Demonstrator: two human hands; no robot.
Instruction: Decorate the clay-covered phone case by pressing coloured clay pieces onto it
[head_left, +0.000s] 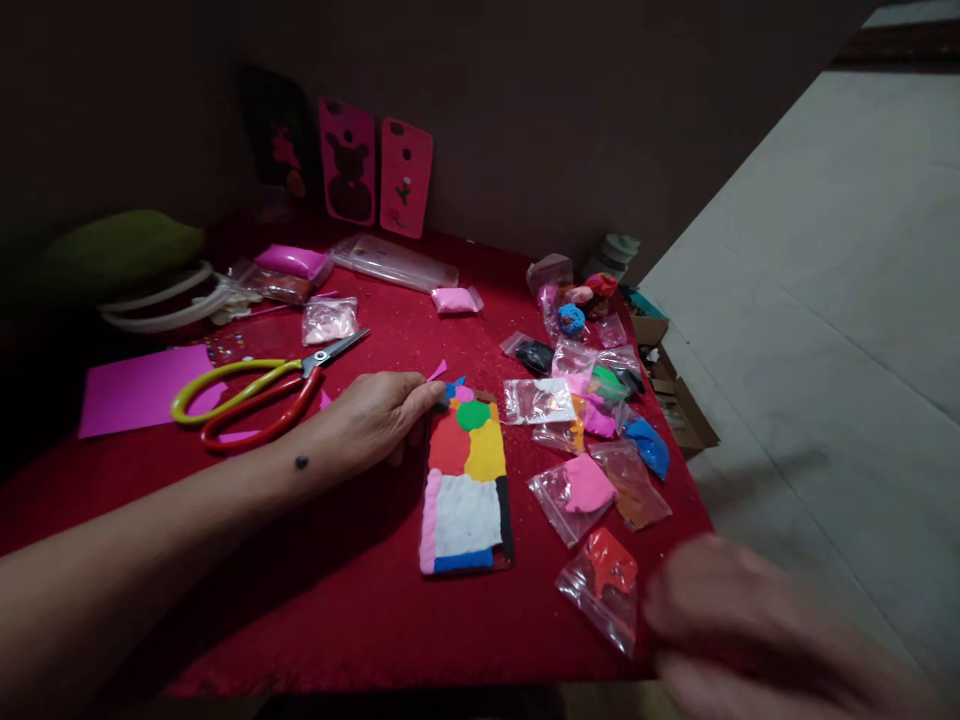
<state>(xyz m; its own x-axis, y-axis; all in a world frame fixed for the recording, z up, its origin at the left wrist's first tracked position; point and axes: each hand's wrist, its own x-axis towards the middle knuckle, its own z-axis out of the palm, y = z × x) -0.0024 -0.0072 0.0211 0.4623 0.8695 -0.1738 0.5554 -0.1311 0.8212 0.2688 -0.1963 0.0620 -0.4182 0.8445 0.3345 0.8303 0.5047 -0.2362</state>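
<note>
A clear phone case (466, 515) lies on the red table, covered in flat patches of coloured clay: white, red, yellow, green, pink, blue and black. A small bare gap shows at its bottom right corner. My left hand (379, 415) grips the upper left edge of the case between thumb and fingers. At the lower right, my right hand (757, 630) is smeared by motion, so its fingers cannot be made out. Nearest to it is a plastic bag of red clay (611, 565). Above that sits a bag of pink clay (589, 485).
Scissors with yellow and red handles (262, 395) lie left of my left hand, over pink paper (142, 385). Several clay bags crowd the right edge, including a blue lump (646, 447). Decorated phone cases (405, 180) lean against the wall. Cardboard boxes (679, 405) stand beyond the table.
</note>
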